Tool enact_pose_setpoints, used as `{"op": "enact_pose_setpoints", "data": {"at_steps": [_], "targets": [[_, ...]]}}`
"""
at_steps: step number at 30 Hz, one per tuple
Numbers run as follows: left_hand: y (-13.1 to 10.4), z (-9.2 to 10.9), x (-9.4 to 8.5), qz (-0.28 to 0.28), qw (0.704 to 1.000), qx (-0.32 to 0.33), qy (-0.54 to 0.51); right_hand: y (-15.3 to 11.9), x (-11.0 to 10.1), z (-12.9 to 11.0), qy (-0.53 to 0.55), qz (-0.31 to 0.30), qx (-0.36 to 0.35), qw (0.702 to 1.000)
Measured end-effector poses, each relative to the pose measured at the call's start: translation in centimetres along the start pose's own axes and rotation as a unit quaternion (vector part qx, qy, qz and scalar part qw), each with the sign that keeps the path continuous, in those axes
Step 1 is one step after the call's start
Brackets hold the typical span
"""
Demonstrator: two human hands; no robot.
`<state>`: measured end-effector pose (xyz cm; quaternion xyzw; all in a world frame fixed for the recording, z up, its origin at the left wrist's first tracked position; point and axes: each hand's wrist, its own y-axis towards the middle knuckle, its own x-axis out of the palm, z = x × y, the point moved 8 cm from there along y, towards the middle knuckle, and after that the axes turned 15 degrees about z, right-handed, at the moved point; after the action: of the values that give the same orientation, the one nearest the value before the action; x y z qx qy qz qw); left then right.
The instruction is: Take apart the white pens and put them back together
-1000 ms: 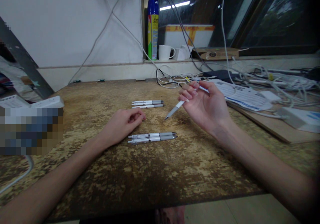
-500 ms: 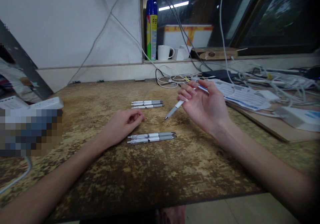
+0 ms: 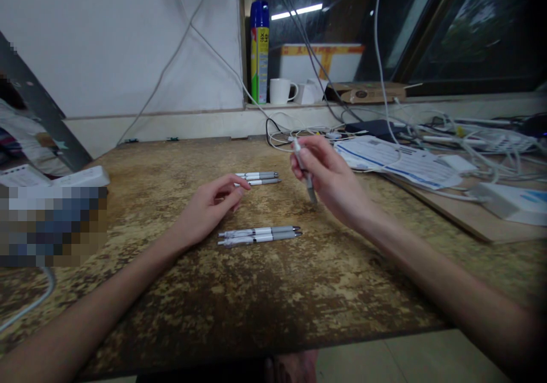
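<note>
My right hand [image 3: 329, 169] is raised above the table, closed around a white and grey pen [image 3: 310, 189]. That pen points steeply down, its white end up by the thumb and its grey end below. My left hand [image 3: 216, 203] hovers or rests near the middle, which I cannot tell, its fingers loosely curved and apart with nothing in them. Just beyond its fingertips lies a far group of similar pens [image 3: 267, 175], partly covered by the fingers. Nearer to me, a second group of pens [image 3: 260, 235] lies side by side, grey ends to the right.
The worn wooden table [image 3: 256, 297] carries printed papers [image 3: 397, 158] and tangled white cables [image 3: 491, 143] at the right. A power strip [image 3: 81, 176] lies at the left. On the sill stand a spray can [image 3: 260, 58] and a white mug [image 3: 281, 91].
My right hand has turned from palm up to palm inward, swinging its pen nearly upright. My left hand's fingers have lifted and spread, reaching slightly toward the far pens. The pens on the table have stayed put.
</note>
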<state>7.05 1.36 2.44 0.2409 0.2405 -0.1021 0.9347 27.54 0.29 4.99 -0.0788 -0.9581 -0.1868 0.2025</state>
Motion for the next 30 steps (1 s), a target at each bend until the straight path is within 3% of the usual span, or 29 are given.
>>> {"op": "enact_pose_setpoints", "data": {"at_steps": [2,6,13,16,21,25,30], "targets": [[0.0,0.0,0.1,-0.002,1.0,-0.004,-0.026,-0.4,0.4,0.5,-0.122,-0.046,-0.054,0.99],[-0.2,0.0,0.4,-0.005,0.998,-0.013,-0.065,-1.7,1.3,1.0,-0.258,-0.112,-0.14,0.949],[-0.6,1.8,0.7,-0.005,0.999,0.053,-0.011,-4.2,3.7,1.5,-0.359,-0.233,-0.176,0.887],[-0.1,1.8,-0.3,0.011,0.997,0.067,0.043,-3.8,3.4,1.9,-0.391,-0.224,-0.164,0.877],[0.9,0.1,-2.4,-0.005,0.992,0.048,0.116,-2.0,0.8,3.4,-0.509,-0.174,-0.098,0.837],[1.1,-0.9,-2.8,-0.055,0.988,0.035,0.14,-2.1,0.0,4.3,-0.514,-0.245,-0.047,0.821],[0.8,-1.5,-2.2,-0.119,0.982,0.026,0.143,-2.5,0.3,4.3,-0.485,-0.309,-0.035,0.817]]}}
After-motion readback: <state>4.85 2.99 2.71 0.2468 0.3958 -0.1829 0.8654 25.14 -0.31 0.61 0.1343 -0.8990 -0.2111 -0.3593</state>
